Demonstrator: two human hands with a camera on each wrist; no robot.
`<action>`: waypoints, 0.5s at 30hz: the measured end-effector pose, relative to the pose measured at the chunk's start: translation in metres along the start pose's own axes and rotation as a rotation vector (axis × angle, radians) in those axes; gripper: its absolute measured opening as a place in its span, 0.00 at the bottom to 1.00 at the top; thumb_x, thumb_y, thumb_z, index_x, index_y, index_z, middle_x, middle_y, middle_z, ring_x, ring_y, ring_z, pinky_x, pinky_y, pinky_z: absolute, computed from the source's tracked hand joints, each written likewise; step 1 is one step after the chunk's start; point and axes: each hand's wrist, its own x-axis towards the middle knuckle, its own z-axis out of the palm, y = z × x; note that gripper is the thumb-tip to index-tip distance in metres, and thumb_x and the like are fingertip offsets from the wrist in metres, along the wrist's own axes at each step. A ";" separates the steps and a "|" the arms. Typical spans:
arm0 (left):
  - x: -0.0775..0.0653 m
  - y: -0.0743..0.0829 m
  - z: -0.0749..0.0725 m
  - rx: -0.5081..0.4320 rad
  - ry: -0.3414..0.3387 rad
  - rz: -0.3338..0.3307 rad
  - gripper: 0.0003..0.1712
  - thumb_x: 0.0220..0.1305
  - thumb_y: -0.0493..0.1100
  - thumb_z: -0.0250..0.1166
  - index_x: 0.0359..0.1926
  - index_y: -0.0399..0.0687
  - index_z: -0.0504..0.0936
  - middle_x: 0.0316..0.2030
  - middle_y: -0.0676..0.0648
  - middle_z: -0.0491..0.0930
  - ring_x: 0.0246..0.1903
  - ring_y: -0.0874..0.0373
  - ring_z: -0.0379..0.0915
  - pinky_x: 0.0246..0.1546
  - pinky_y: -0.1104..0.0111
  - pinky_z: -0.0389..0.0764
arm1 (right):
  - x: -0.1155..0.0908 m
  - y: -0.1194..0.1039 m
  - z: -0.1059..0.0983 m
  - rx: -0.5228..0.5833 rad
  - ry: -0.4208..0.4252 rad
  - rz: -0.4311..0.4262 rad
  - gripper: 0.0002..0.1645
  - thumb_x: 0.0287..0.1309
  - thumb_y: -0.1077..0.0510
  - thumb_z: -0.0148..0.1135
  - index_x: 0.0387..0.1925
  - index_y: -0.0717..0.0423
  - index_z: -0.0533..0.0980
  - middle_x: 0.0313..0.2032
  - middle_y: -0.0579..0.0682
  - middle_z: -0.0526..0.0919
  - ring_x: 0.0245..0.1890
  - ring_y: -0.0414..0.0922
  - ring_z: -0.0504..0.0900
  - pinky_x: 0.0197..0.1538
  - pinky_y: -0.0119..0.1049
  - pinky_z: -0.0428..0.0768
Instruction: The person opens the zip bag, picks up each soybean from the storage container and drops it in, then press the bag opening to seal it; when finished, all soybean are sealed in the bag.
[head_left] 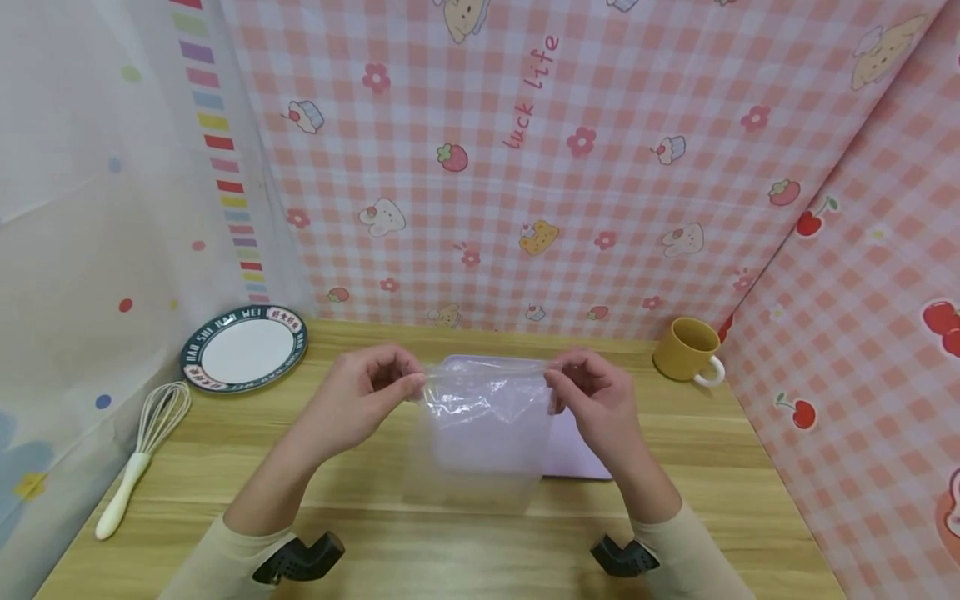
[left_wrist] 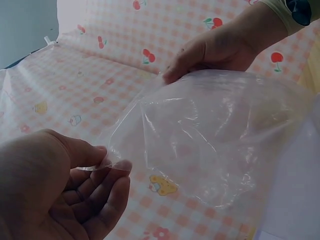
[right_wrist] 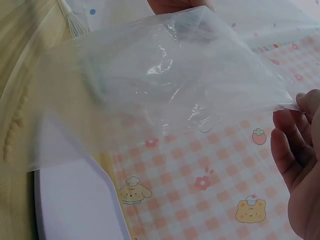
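A clear plastic bag (head_left: 483, 417) hangs stretched between both hands above the table. My left hand (head_left: 367, 396) pinches its upper left corner between thumb and forefinger. At the opposite top corner my right hand (head_left: 597, 398) pinches the film the same way. In the left wrist view the bag (left_wrist: 195, 135) looks thin and creased, with shiny highlights. Behind and below it lies a flat lilac board (head_left: 581, 454), partly seen through the film. The right wrist view shows the board (right_wrist: 75, 195) with its rounded corner beneath the bag's lower edge.
A white plate (head_left: 251, 350) with a dark lettered rim is at the back left. Near it a whisk (head_left: 142, 458) with a cream handle lies at the table's left edge. A yellow mug (head_left: 684, 348) with a white handle stands back right. Patterned cloth walls (head_left: 480, 200) enclose the table.
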 end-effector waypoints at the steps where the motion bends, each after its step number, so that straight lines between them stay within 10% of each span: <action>1: 0.000 0.000 0.000 -0.002 0.001 -0.002 0.04 0.78 0.41 0.72 0.42 0.47 0.89 0.35 0.50 0.88 0.36 0.49 0.86 0.31 0.68 0.83 | 0.000 0.000 0.000 0.003 0.005 -0.006 0.03 0.71 0.75 0.68 0.42 0.75 0.81 0.34 0.52 0.85 0.22 0.44 0.81 0.29 0.34 0.85; 15: 0.001 0.000 0.005 0.055 0.023 0.016 0.03 0.73 0.43 0.77 0.43 0.49 0.91 0.32 0.52 0.84 0.31 0.54 0.77 0.30 0.69 0.78 | -0.004 0.003 -0.001 0.003 0.005 -0.055 0.14 0.73 0.62 0.73 0.37 0.72 0.83 0.31 0.55 0.84 0.22 0.44 0.81 0.27 0.34 0.85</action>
